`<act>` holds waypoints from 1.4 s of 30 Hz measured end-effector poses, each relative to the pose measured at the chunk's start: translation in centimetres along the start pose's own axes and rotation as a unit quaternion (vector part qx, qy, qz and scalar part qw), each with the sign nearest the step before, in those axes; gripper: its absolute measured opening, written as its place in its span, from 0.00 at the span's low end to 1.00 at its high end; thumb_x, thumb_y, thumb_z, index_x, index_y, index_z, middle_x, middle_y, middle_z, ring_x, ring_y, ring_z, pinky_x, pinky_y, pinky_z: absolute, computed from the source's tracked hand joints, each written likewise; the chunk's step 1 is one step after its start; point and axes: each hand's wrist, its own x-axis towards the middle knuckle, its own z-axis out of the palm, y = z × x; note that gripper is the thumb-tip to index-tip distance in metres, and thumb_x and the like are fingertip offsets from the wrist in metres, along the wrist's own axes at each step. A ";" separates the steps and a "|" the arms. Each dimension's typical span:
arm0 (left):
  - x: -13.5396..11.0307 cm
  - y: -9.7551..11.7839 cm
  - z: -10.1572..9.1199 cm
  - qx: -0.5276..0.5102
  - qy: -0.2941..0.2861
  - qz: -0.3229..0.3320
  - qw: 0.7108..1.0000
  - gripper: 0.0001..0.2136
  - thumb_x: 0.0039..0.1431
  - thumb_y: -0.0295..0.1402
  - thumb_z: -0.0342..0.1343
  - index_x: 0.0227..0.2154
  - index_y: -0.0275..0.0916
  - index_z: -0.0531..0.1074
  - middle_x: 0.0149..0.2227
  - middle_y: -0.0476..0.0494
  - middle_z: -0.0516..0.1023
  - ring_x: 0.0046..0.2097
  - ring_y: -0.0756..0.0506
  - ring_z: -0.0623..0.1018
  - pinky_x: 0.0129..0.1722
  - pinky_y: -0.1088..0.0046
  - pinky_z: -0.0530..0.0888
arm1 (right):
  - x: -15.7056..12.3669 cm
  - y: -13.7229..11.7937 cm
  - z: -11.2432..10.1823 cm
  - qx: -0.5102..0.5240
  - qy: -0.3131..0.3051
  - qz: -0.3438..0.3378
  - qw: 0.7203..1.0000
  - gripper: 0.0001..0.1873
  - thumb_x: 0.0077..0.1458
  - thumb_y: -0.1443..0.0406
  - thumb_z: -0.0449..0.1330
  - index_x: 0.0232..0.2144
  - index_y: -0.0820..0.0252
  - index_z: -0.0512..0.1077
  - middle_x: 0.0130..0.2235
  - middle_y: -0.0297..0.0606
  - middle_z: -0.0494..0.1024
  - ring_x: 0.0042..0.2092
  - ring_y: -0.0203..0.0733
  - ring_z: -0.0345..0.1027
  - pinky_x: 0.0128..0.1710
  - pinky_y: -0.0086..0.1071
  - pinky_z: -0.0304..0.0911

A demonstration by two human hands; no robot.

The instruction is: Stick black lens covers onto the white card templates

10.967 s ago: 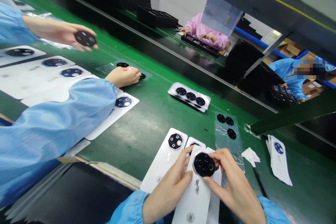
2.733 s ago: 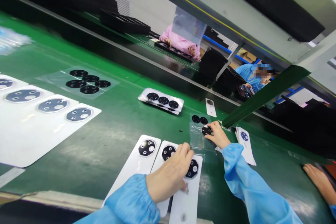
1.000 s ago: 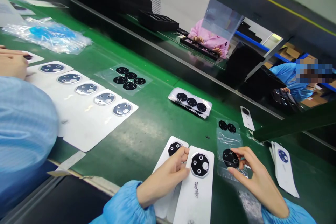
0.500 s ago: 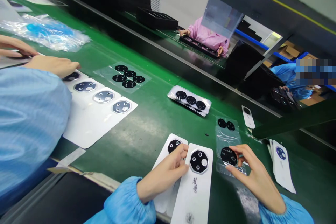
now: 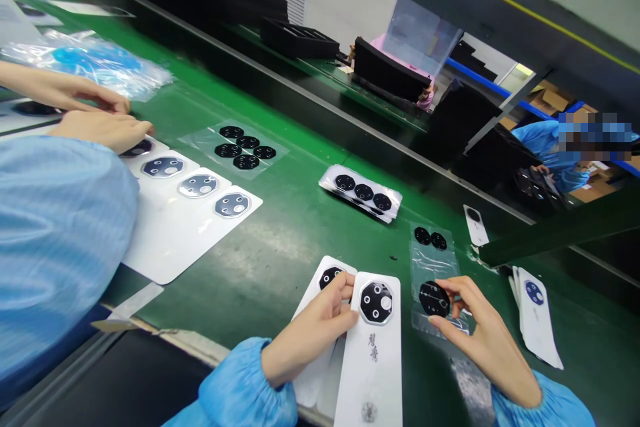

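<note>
At the near edge of the bench my left hand (image 5: 317, 320) is closed on the left edge of a white phone back panel (image 5: 373, 360). This panel carries a black octagonal camera plate with ring holes and dark lettering below it. Partly under my left hand lies a second white panel (image 5: 315, 377). To the right, my right hand (image 5: 480, 333) pinches a round black camera lens sticker (image 5: 434, 298) between thumb and fingers. The sticker is over a clear plastic sheet (image 5: 433, 263), on which two more black stickers (image 5: 431, 238) lie.
Beyond my hands lies a stack of sticker sheets (image 5: 360, 192). White panels (image 5: 537, 317) are piled at right. At left, a co-worker's blue sleeve (image 5: 65, 233) and hands (image 5: 100, 128) are over a row of white panels (image 5: 170, 240). A green post (image 5: 575, 233) slants in at right.
The panel in my left hand has shifted slightly left. My right hand has barely moved with the sticker. The left co-worker's far hand moved right, and a person across has tilted up a black tray.
</note>
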 end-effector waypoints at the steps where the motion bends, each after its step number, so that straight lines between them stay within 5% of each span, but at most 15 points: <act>1: 0.0 0.0 0.0 -0.002 0.002 0.000 1.000 0.12 0.52 0.32 0.57 0.38 0.40 0.62 0.45 0.44 0.73 0.38 0.47 0.74 0.34 0.73 0.68 | 0.0 0.0 0.0 -0.001 0.001 -0.002 1.000 0.18 0.55 0.59 0.57 0.48 0.50 0.61 0.42 0.38 0.68 0.31 0.39 0.65 0.35 0.38 0.69; 42: 0.0 0.2 0.1 -0.016 -0.014 0.020 1.000 0.10 0.53 0.31 0.55 0.37 0.40 0.61 0.42 0.45 0.73 0.40 0.45 0.75 0.37 0.71 0.69 | -0.1 -0.8 -0.2 -0.022 0.003 -0.015 1.000 0.18 0.57 0.58 0.57 0.49 0.51 0.59 0.42 0.39 0.66 0.31 0.38 0.65 0.33 0.37 0.68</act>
